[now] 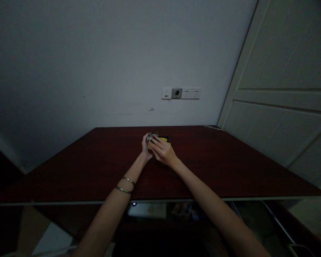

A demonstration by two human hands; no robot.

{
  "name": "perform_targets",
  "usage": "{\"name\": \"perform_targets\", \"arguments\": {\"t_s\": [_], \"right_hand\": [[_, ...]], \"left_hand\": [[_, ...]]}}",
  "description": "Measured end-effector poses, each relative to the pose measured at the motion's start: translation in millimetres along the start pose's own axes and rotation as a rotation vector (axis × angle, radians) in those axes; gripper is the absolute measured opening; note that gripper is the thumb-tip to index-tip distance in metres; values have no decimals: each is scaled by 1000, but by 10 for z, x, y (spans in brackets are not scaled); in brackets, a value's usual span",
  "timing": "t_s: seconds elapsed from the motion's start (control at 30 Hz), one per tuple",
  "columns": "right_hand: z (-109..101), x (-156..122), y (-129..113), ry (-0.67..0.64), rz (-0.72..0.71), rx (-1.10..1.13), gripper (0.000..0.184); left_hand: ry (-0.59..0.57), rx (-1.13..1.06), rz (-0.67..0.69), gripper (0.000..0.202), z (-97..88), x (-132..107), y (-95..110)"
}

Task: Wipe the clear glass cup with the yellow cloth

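My left hand [146,147] is closed around the side of a round, shiny metal object [151,135], above the middle of the dark red tabletop [117,153]. My right hand [163,150] is pressed against it from the right, fingers bent over a yellow piece [164,139]. Something black shows just behind the yellow. Both hands cover most of these things, so their exact kind and whether they are joined cannot be made out. Two bangles [123,190] circle my left forearm.
A pale wall with a row of sockets and switches [181,93] rises behind the table. On the right stands a white panelled door [283,82]. Below the table's front edge, a shelf holds a white flat box [147,210] and small items [182,210].
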State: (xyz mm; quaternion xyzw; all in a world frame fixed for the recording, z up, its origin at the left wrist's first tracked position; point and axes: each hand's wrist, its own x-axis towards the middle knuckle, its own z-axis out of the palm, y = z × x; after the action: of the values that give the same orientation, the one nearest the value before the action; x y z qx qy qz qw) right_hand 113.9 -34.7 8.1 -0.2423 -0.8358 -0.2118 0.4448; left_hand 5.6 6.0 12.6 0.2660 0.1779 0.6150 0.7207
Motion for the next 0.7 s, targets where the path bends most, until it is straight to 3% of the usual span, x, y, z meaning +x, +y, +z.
{"name": "perform_targets", "arguments": {"t_s": [0.13,0.3,0.4,0.7], "right_hand": [[-35,-12,95,75,115,26,32],[-48,-26,207,196,249,68,30],[-42,-30,231,231,284,76,30],[-89,-23,201,103,176,78,31]], "left_hand": [[54,175,-172,41,-4,-27,11],[-84,302,-307,49,14,-66,-42],[-79,374,-349,50,42,-85,-76],[14,463,-354,52,-38,-29,-132]]}}
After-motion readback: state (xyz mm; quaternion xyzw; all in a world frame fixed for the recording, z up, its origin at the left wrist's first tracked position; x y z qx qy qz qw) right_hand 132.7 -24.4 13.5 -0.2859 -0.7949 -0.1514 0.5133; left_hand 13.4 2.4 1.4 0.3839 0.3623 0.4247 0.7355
